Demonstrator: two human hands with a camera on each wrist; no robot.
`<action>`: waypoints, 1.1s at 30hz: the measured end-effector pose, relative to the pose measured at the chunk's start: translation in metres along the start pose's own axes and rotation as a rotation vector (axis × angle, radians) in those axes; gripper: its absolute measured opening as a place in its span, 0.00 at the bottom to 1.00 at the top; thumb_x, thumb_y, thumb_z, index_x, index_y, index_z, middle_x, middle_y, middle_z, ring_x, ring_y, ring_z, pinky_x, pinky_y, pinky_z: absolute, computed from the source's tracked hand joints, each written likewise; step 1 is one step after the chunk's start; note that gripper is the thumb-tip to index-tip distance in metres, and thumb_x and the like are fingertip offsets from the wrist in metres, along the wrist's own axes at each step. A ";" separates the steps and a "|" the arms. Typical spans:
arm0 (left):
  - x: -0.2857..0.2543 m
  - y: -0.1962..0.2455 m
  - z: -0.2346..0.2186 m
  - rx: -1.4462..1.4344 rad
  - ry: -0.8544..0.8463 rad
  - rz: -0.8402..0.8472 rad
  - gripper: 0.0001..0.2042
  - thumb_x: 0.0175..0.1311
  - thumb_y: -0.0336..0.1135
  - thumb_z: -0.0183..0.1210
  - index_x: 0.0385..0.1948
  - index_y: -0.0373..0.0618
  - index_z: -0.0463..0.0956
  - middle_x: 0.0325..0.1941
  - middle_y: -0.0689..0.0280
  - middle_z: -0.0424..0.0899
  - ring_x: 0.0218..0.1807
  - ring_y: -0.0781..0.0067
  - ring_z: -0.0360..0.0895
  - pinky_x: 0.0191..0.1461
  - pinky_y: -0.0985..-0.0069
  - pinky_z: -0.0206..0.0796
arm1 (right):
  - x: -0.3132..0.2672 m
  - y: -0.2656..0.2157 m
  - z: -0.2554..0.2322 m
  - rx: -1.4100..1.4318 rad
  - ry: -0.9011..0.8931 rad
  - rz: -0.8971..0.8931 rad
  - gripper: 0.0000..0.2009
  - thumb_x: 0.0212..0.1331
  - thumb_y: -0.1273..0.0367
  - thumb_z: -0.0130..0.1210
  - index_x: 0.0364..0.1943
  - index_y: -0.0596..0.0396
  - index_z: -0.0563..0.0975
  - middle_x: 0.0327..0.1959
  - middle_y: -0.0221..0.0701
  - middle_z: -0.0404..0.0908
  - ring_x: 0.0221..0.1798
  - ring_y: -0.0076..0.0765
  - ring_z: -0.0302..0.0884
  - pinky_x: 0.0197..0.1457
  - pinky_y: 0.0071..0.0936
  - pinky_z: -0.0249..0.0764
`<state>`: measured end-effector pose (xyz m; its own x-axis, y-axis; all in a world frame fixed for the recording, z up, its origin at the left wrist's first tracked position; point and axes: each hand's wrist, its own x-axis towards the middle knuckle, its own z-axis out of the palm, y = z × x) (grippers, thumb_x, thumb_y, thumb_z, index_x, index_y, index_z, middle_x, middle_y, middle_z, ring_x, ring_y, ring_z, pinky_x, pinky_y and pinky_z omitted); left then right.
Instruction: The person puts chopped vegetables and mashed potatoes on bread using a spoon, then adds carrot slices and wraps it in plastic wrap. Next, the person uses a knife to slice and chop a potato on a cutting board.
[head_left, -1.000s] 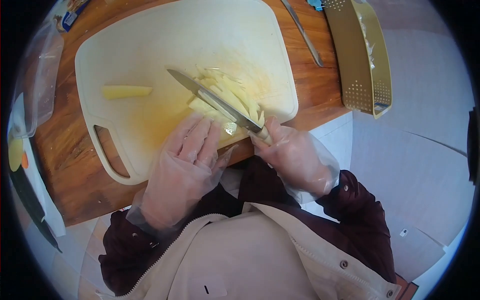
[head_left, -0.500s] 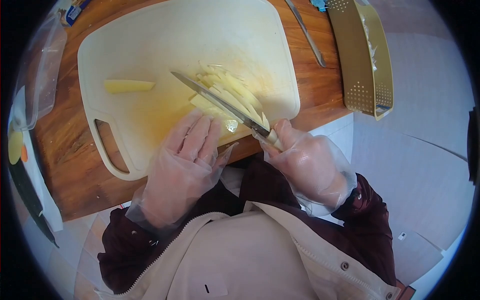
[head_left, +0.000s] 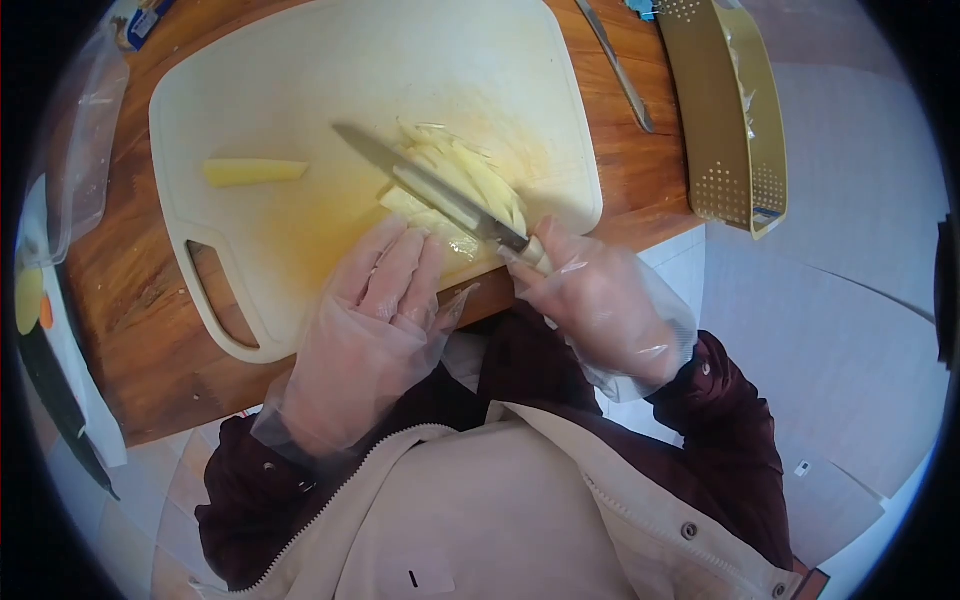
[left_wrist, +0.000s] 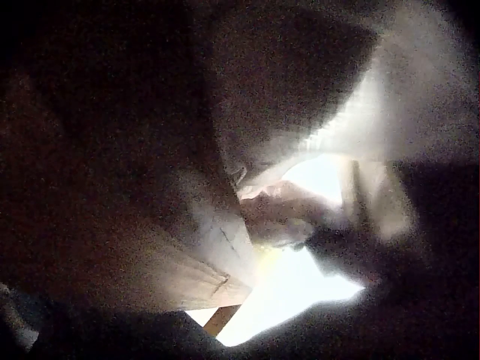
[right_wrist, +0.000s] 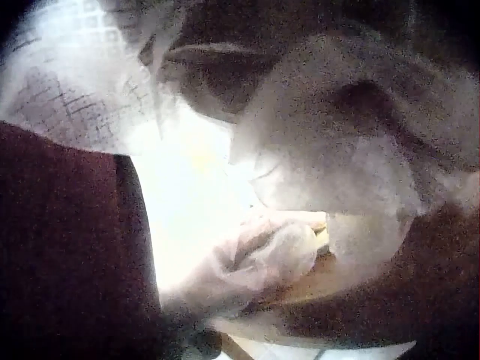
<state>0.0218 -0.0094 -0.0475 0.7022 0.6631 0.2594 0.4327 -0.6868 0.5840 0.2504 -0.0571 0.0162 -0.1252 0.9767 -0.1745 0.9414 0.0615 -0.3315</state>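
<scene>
My right hand (head_left: 600,310), in a clear plastic glove, grips the pale handle of a kitchen knife (head_left: 380,152). Its blade slants across a stack of potato slices (head_left: 452,238) near the board's front edge, with a strip lying along the blade. Gloved as well, my left hand (head_left: 365,330) presses its extended fingers on the near left end of that stack. Beyond the blade lies a pile of cut potato strips (head_left: 485,180). A potato piece (head_left: 255,172) lies apart at the left of the white cutting board (head_left: 320,80). Both wrist views are mostly dark sleeve and blurred glove.
On the wooden table (head_left: 140,340), a metal utensil (head_left: 620,75) lies right of the board, beside a tan perforated basket (head_left: 715,130). At the left stands a clear plastic container (head_left: 85,150). A cucumber (head_left: 60,405) lies near the left edge.
The right hand and knife shifted slightly right and toward the body, then back up and left. The left hand stays on the slices.
</scene>
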 end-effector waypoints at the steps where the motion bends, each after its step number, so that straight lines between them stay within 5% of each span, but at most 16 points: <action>1: -0.001 -0.001 0.003 -0.006 0.034 0.008 0.31 0.53 0.31 0.75 0.62 0.34 0.77 0.63 0.53 0.78 0.67 0.46 0.75 0.68 0.57 0.76 | 0.001 -0.002 -0.006 0.037 0.009 -0.007 0.12 0.70 0.64 0.63 0.45 0.57 0.76 0.23 0.45 0.81 0.27 0.57 0.82 0.30 0.48 0.76; 5: -0.001 0.000 0.002 -0.017 0.069 0.000 0.34 0.50 0.29 0.77 0.63 0.36 0.76 0.63 0.52 0.77 0.66 0.43 0.77 0.66 0.54 0.76 | -0.002 -0.014 -0.027 0.041 -0.069 -0.028 0.13 0.69 0.64 0.64 0.45 0.58 0.75 0.24 0.46 0.80 0.28 0.58 0.82 0.30 0.48 0.75; 8: 0.000 0.001 0.002 -0.040 0.057 -0.022 0.34 0.50 0.29 0.76 0.63 0.36 0.76 0.64 0.52 0.77 0.65 0.43 0.77 0.66 0.54 0.76 | -0.007 -0.019 -0.027 -0.086 -0.094 0.113 0.07 0.65 0.66 0.64 0.34 0.53 0.83 0.37 0.39 0.79 0.34 0.47 0.86 0.30 0.45 0.79; 13: -0.001 0.001 0.003 -0.015 0.047 -0.012 0.34 0.50 0.29 0.76 0.63 0.35 0.75 0.63 0.51 0.77 0.65 0.42 0.77 0.66 0.54 0.76 | -0.011 -0.008 -0.023 -0.132 -0.124 -0.092 0.12 0.65 0.65 0.65 0.41 0.58 0.76 0.31 0.39 0.80 0.32 0.50 0.85 0.31 0.46 0.79; 26: 0.000 0.002 0.001 -0.027 0.021 -0.015 0.34 0.51 0.29 0.77 0.63 0.35 0.76 0.63 0.52 0.76 0.66 0.43 0.76 0.68 0.55 0.74 | -0.004 -0.017 -0.025 -0.125 -0.172 0.046 0.12 0.70 0.64 0.61 0.39 0.56 0.72 0.25 0.38 0.80 0.29 0.48 0.86 0.25 0.43 0.78; 28: 0.001 0.002 0.000 -0.030 0.012 -0.017 0.33 0.51 0.29 0.77 0.63 0.35 0.76 0.63 0.52 0.76 0.66 0.43 0.76 0.68 0.55 0.74 | -0.006 -0.015 -0.017 -0.128 -0.202 0.128 0.13 0.67 0.63 0.66 0.45 0.53 0.75 0.25 0.41 0.83 0.29 0.52 0.86 0.29 0.44 0.79; 33: -0.002 -0.001 0.003 -0.010 0.004 -0.005 0.31 0.54 0.31 0.73 0.63 0.33 0.77 0.65 0.53 0.78 0.70 0.49 0.73 0.67 0.57 0.76 | -0.002 -0.005 0.003 -0.109 -0.041 -0.007 0.12 0.69 0.63 0.64 0.44 0.54 0.75 0.24 0.42 0.81 0.28 0.52 0.84 0.29 0.44 0.78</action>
<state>0.0217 -0.0107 -0.0505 0.6975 0.6678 0.2597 0.4308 -0.6805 0.5927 0.2452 -0.0596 0.0149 -0.1426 0.9670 -0.2110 0.9688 0.0927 -0.2300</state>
